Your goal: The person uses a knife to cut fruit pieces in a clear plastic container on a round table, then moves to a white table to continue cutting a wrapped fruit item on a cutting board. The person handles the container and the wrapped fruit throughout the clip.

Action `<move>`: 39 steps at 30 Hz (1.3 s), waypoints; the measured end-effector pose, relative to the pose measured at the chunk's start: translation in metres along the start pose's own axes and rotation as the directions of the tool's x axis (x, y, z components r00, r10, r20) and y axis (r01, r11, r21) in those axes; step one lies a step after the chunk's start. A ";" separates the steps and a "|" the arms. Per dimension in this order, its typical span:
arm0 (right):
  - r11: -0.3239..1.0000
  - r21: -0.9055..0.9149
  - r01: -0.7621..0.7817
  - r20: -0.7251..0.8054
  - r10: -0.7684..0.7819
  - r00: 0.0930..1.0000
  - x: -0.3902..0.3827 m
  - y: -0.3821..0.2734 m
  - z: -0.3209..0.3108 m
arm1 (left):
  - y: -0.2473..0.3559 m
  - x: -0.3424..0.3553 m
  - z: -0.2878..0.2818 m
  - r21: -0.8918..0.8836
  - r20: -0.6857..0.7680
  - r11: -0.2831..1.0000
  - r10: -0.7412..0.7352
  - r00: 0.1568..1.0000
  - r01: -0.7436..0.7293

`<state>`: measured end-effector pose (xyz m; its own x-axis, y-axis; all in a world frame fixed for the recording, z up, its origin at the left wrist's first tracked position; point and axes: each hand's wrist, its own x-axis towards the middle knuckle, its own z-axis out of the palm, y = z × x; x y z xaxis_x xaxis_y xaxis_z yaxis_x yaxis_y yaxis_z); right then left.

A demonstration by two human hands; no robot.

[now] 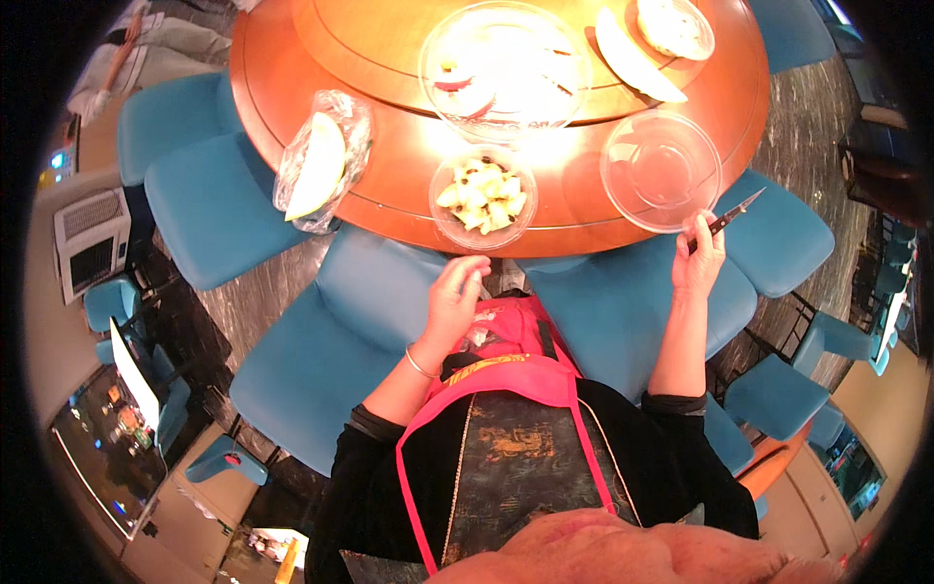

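Note:
A small knife (734, 216) with a dark handle is in my right hand (702, 258), its blade pointing up and to the right. That hand is at the table's near right edge, beside a clear round bowl (623, 200); whether it touches the rim I cannot tell. My left hand (455, 297) hangs in front of the table edge, fingers loosely bent and thumb apart, with nothing visible in it. Just beyond it stands a clear bowl (437, 216) of pale yellow fruit chunks (483, 195) with dark specks.
A larger clear bowl (428, 73) with reddish-skinned pieces stands in glare farther back. Left lies a melon wedge (319, 164) on crumpled plastic wrap (356, 127). Another pale wedge (628, 58) and a small filled bowl (702, 49) are back right. Blue chairs (321, 360) surround the round wooden table (389, 185).

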<state>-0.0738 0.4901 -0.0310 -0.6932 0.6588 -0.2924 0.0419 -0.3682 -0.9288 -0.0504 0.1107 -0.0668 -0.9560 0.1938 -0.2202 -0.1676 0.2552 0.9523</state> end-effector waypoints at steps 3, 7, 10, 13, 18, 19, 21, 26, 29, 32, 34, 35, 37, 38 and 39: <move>0.540 -0.623 0.567 0.374 -0.430 0.821 -0.036 0.000 0.071 | -0.007 0.018 -0.026 -0.033 -0.142 0.999 -0.010 0.990 0.005; 0.114 -0.314 0.942 0.886 -0.322 0.334 -0.090 0.057 0.136 | -0.018 0.045 -0.044 -0.275 -0.301 0.960 -0.038 0.953 -0.049; 0.161 -0.262 0.952 0.930 -0.222 0.293 -0.121 0.101 0.148 | -0.024 0.064 -0.051 -0.131 -0.355 0.989 0.020 0.935 -0.071; 0.230 -0.282 0.931 0.928 -0.182 0.326 -0.131 0.124 0.143 | -0.032 0.082 -0.051 0.126 -0.347 0.989 0.121 0.930 -0.081; 0.456 -0.507 0.732 0.744 -0.197 0.638 -0.113 0.120 0.128 | -0.044 0.100 -0.050 0.236 -0.235 0.950 0.260 0.936 -0.205; 0.487 -0.574 0.658 0.651 -0.216 0.728 -0.104 0.119 0.126 | -0.046 0.101 -0.049 0.221 -0.230 0.955 0.249 0.941 -0.199; 0.662 -0.650 0.373 0.339 -0.186 0.922 -0.080 0.124 0.130 | -0.047 0.101 -0.048 0.195 -0.216 0.963 0.228 0.950 -0.186; 0.646 -0.645 0.409 0.334 -0.244 0.911 -0.064 0.169 0.142 | -0.054 0.099 -0.041 0.435 -0.193 0.854 0.398 0.897 -0.286; 0.861 -0.458 0.222 0.227 -0.128 0.966 -0.068 0.187 0.143 | -0.065 0.100 -0.038 0.502 -0.191 0.825 0.398 0.897 -0.259; 0.848 -0.502 0.170 0.241 -0.052 0.969 -0.068 0.185 0.142 | -0.071 0.101 -0.036 0.527 -0.213 0.818 0.391 0.895 -0.232; 0.884 -0.440 0.155 0.270 -0.034 0.962 -0.065 0.180 0.147 | -0.071 0.103 -0.037 0.514 -0.208 0.828 0.375 0.903 -0.225; 0.892 -0.447 0.068 0.230 0.042 0.972 -0.065 0.177 0.149 | -0.070 0.102 -0.038 0.501 -0.195 0.838 0.355 0.914 -0.218; 0.905 -0.417 -0.083 0.185 0.173 0.967 -0.063 0.171 0.152 | -0.065 0.102 -0.042 0.440 -0.184 0.878 0.295 0.938 -0.190; 0.901 -0.426 -0.084 0.184 0.177 0.967 -0.062 0.169 0.154 | -0.063 0.103 -0.044 0.407 -0.173 0.897 0.264 0.949 -0.176; 0.896 -0.436 -0.087 0.182 0.182 0.966 -0.062 0.168 0.155 | -0.062 0.103 -0.044 0.377 -0.193 0.912 0.249 0.949 -0.163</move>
<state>-0.1353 0.2860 -0.1340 -0.7931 0.4501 -0.4104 0.4116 -0.1007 -0.9058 -0.1494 0.0731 -0.1393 -0.9955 0.0647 0.0694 0.0937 0.5583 0.8243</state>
